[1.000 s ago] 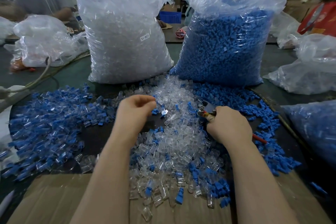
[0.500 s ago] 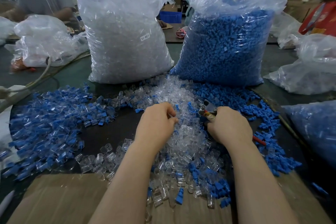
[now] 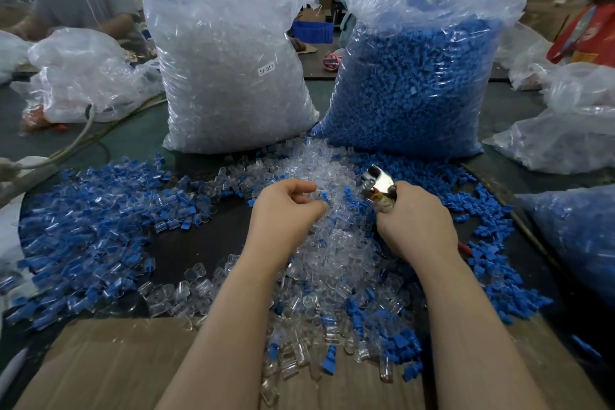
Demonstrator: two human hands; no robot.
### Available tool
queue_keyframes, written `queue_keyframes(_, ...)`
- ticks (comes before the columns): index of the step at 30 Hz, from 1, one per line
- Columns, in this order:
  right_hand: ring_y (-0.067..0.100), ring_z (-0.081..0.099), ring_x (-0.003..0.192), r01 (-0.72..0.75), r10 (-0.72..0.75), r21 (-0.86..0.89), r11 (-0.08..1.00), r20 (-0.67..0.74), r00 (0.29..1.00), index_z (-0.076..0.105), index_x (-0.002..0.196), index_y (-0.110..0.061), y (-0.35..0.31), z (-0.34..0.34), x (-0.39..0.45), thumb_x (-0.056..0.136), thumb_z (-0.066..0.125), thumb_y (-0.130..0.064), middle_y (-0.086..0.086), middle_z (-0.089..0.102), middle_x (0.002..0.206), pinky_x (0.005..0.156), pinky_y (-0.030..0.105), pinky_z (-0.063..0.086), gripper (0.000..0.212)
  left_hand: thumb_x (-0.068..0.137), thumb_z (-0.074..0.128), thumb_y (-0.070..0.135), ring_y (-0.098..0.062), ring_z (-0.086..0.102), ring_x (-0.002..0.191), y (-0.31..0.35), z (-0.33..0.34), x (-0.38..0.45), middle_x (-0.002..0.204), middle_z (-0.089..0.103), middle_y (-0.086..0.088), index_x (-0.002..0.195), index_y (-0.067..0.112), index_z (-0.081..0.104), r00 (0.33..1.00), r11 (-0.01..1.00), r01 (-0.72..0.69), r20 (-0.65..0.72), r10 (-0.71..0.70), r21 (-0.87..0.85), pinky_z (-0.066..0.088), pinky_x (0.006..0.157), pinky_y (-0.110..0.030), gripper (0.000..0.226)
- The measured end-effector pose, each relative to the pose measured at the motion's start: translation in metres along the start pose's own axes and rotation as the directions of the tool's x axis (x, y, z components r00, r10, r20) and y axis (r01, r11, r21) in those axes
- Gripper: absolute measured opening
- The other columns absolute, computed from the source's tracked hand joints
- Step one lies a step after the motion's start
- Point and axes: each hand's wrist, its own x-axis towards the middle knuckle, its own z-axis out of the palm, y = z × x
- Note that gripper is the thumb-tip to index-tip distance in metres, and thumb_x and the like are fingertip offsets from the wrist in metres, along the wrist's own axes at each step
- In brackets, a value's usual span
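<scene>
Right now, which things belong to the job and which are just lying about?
In the job: left hand pinching clear pieces; right hand gripping metal tool; loose blue pieces.
Just lying about: clear-piece bag, blue-piece bag, cardboard, crumpled bags, cable.

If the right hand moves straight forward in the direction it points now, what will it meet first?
Probably the heap of clear plastic pieces: the right hand grips a shiny metal tool aimed forward-left at it. Height is unclear, so it may pass just above them.
</scene>
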Motion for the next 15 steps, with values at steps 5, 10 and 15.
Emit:
queue_keyframes(5, 0.018, 0.042, 0.062, 0.035, -0.034, 0.059, 0.998, -0.008, 0.999, 0.048, 0.085, -0.022, 0.001, -0.001, 0.001, 0.088, 0.059, -0.035, -0.007, 0.045, 0.070, 0.051, 0.031, 0.028, 0.018, 0.080, 0.073, 0.004, -0.019, 0.065, 0.075, 0.006, 0.000, -0.002, 0.087, 0.075, -0.010, 0.091, 0.016, 0.074, 0.997, 0.989, 0.066, 0.053, -0.059, -0.133, 0.058, 0.071, -0.030, 0.016)
queue_keyframes(10, 0.024, 0.052, 0.075, 0.087, -0.087, 0.185, 0.979, -0.011, 0.996, 0.052, 0.084, -0.022, -0.004, -0.001, 0.000, 0.089, 0.063, -0.038, -0.002, 0.058, 0.081, 0.063, 0.036, 0.040, 0.020, 0.078, 0.080, 0.010, -0.018, 0.069, 0.074, 0.005, 0.003, -0.004, 0.082, 0.075, -0.008, 0.086, 0.012, 0.073, 0.998, 0.993, 0.036, 0.057, -0.030, -0.112, 0.059, 0.069, -0.028, 0.011)
queue_keyframes(15, 0.016, 0.066, 0.081, 0.168, -0.158, 0.621, 0.766, -0.072, 0.985, 0.069, 0.093, -0.018, -0.019, -0.011, -0.006, 0.087, 0.072, -0.026, -0.005, 0.070, 0.082, 0.079, 0.045, 0.055, 0.010, 0.082, 0.077, 0.007, -0.014, 0.070, 0.066, 0.010, 0.006, -0.005, 0.073, 0.073, -0.008, 0.085, 0.007, 0.073, 0.996, 0.979, 0.009, 0.093, 0.010, -0.203, 0.055, 0.061, -0.020, 0.006)
